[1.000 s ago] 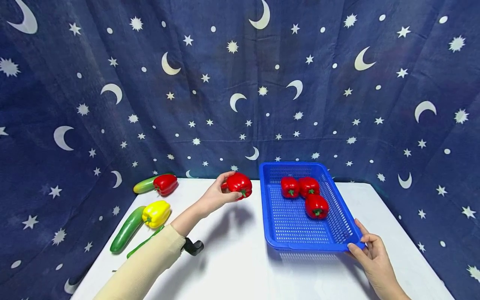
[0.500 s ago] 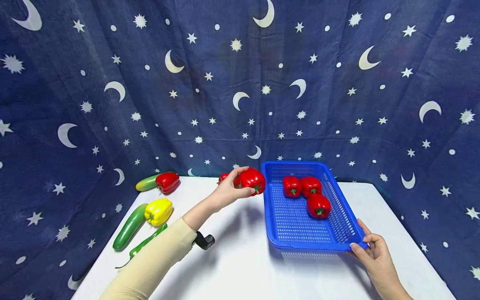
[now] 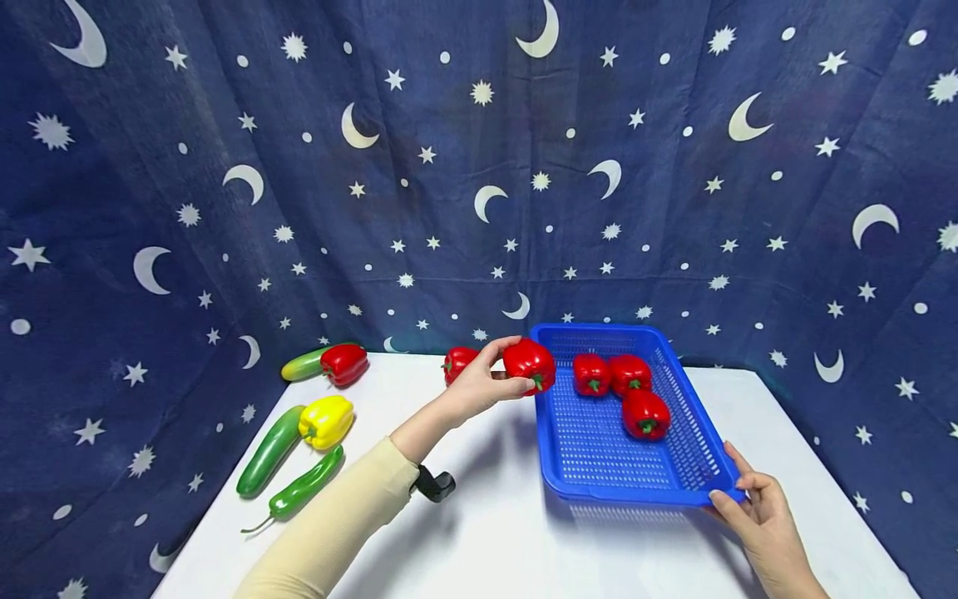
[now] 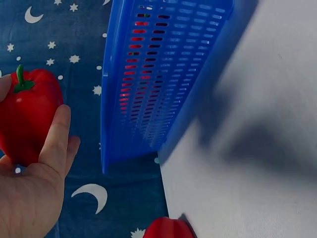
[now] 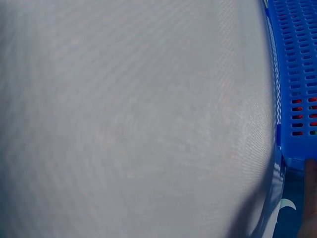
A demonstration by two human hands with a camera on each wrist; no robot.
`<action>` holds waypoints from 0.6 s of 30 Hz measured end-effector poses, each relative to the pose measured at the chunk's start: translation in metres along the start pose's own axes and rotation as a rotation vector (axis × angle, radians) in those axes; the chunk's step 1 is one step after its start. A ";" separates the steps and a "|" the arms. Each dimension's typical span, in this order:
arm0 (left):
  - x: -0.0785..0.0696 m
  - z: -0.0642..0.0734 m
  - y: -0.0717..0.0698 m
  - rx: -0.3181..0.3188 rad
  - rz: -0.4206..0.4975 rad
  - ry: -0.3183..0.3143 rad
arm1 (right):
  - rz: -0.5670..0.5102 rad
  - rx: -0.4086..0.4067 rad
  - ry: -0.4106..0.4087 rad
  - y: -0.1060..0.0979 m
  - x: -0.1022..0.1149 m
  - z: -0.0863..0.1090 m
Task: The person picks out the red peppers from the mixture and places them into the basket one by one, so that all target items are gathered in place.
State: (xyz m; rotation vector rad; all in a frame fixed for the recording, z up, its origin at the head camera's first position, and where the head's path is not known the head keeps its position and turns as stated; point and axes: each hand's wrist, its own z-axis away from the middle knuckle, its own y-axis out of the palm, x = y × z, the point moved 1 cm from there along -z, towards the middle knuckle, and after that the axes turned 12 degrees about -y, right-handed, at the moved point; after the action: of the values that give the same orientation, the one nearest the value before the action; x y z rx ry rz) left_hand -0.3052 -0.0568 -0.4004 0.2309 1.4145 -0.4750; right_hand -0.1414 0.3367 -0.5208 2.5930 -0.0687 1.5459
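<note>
My left hand (image 3: 479,388) grips a red bell pepper (image 3: 530,366) by its sides, raised at the left rim of the blue basket (image 3: 552,466). In the left wrist view the same pepper (image 4: 30,116) sits between thumb and fingers, its green stem up, a gap away from the basket wall (image 4: 148,89). With thumb and fingers, my right hand (image 3: 765,520) holds the basket's near right corner. Inside the basket lie three red bell peppers, one (image 3: 646,414) nearer than the others (image 3: 591,374). The right wrist view shows only part of that hand beside the basket.
Behind my left hand, another red bell pepper (image 3: 458,363) lies on the white table (image 3: 516,541). At the left are a yellow bell pepper (image 3: 327,422), a green chili pepper (image 3: 307,484), a cucumber (image 3: 271,452), a red bell pepper (image 3: 344,364) and a yellow-green cucumber (image 3: 303,366).
My left hand has carried the red bell pepper rightward to the basket's left rim, uncovering another pepper behind it. My right hand keeps its hold on the basket corner. The head view has shifted slightly.
</note>
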 end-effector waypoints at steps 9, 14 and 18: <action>-0.008 -0.005 0.017 0.078 0.045 0.009 | 0.006 -0.013 0.010 -0.002 -0.001 0.000; -0.011 -0.009 0.026 0.103 0.036 -0.007 | -0.005 -0.013 0.003 -0.001 -0.002 0.001; -0.013 -0.013 0.033 0.124 0.035 -0.010 | -0.009 -0.019 0.008 -0.001 -0.002 0.000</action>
State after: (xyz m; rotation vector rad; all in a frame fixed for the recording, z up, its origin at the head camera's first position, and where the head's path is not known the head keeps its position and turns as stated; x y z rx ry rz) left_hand -0.3028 -0.0197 -0.3937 0.3524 1.3704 -0.5346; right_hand -0.1418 0.3372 -0.5226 2.5685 -0.0714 1.5453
